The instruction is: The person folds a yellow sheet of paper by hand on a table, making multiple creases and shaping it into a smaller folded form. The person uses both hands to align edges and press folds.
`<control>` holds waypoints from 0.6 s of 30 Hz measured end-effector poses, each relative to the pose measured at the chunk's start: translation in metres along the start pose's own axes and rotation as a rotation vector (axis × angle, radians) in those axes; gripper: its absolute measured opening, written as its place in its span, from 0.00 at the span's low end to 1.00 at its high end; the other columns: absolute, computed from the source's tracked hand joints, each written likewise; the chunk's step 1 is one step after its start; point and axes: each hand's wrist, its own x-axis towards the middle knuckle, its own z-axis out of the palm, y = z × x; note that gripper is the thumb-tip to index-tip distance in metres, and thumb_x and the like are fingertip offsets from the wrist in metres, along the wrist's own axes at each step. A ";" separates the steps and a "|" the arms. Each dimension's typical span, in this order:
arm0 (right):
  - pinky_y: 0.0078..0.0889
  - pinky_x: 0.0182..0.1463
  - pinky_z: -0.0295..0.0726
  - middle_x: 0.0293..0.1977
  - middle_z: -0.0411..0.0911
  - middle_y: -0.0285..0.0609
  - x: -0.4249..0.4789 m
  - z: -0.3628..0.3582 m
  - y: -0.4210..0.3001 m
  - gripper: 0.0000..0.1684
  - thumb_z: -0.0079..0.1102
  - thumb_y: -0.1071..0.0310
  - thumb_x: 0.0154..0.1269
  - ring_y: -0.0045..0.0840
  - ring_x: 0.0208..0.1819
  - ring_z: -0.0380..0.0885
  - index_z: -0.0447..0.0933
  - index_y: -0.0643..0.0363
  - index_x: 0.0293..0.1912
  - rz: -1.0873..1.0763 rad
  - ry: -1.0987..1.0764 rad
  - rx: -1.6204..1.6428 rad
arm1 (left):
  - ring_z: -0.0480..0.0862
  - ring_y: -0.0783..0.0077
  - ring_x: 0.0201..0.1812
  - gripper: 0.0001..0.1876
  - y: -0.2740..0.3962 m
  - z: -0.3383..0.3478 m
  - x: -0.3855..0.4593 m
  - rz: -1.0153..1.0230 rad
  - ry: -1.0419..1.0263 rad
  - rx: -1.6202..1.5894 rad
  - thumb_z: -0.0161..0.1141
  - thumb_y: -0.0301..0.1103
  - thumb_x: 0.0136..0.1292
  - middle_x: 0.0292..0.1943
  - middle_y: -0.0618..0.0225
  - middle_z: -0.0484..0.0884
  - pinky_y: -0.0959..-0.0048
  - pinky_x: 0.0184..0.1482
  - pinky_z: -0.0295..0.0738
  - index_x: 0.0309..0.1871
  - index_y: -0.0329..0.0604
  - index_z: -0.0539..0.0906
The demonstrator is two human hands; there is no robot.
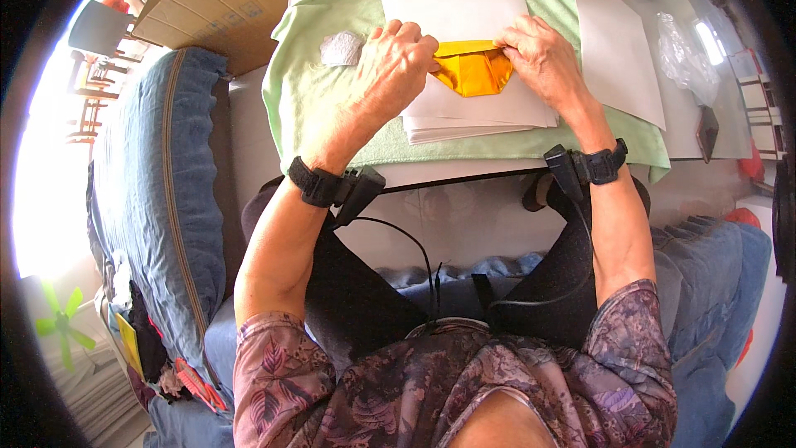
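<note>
A shiny gold paper (474,72), folded into a boat-like shape with a straight band along its top, is stretched between my hands. My left hand (401,65) pinches its left end. At the right end, my right hand (540,55) grips the band's corner between thumb and fingers. Beneath the folded paper lies a stack of white paper sheets (454,3), its lower edges slightly fanned. The stack rests on a light green towel (311,112) spread over the table. A crumpled whitish wad (341,48) sits on the towel, left of my left hand.
To the right are a white sheet (615,50), a clear plastic bag (687,59) and a dark flat object (707,132). A cardboard box (205,9) stands at the upper left. Black straps with devices and cables are on both wrists. A blue-covered sofa (155,180) flanks me.
</note>
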 end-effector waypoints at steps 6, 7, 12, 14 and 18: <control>0.34 0.49 0.83 0.39 0.79 0.37 -0.003 -0.005 -0.005 0.09 0.62 0.75 0.63 0.32 0.46 0.80 0.83 0.59 0.44 0.012 -0.036 -0.071 | 0.80 0.58 0.42 0.06 0.000 -0.001 -0.001 0.003 -0.007 0.013 0.68 0.29 0.59 0.32 0.60 0.81 0.60 0.46 0.77 0.36 0.37 0.87; 0.34 0.49 0.83 0.40 0.80 0.37 -0.004 -0.006 -0.005 0.09 0.62 0.74 0.64 0.32 0.46 0.80 0.83 0.59 0.44 0.021 -0.045 -0.097 | 0.80 0.58 0.41 0.06 0.000 0.000 -0.001 -0.004 -0.006 0.006 0.68 0.29 0.59 0.32 0.60 0.81 0.60 0.46 0.77 0.36 0.37 0.87; 0.34 0.52 0.85 0.43 0.80 0.45 -0.009 -0.002 -0.008 0.09 0.59 0.74 0.66 0.35 0.48 0.80 0.82 0.63 0.44 0.012 -0.033 -0.137 | 0.80 0.58 0.42 0.05 0.001 0.003 0.000 -0.035 -0.001 -0.004 0.68 0.28 0.60 0.32 0.59 0.81 0.60 0.46 0.77 0.36 0.36 0.87; 0.34 0.52 0.86 0.44 0.80 0.46 -0.014 -0.001 -0.008 0.09 0.59 0.74 0.67 0.36 0.48 0.80 0.82 0.64 0.45 0.024 -0.022 -0.158 | 0.80 0.58 0.42 0.05 0.002 0.004 0.001 -0.027 0.003 -0.007 0.67 0.28 0.60 0.32 0.59 0.81 0.60 0.46 0.77 0.36 0.36 0.87; 0.35 0.55 0.84 0.47 0.80 0.45 -0.021 -0.002 -0.017 0.12 0.61 0.73 0.67 0.36 0.51 0.80 0.82 0.65 0.49 0.100 -0.037 -0.159 | 0.80 0.58 0.42 0.05 0.003 0.002 -0.001 -0.029 0.003 -0.006 0.67 0.28 0.60 0.32 0.59 0.81 0.60 0.46 0.77 0.36 0.36 0.87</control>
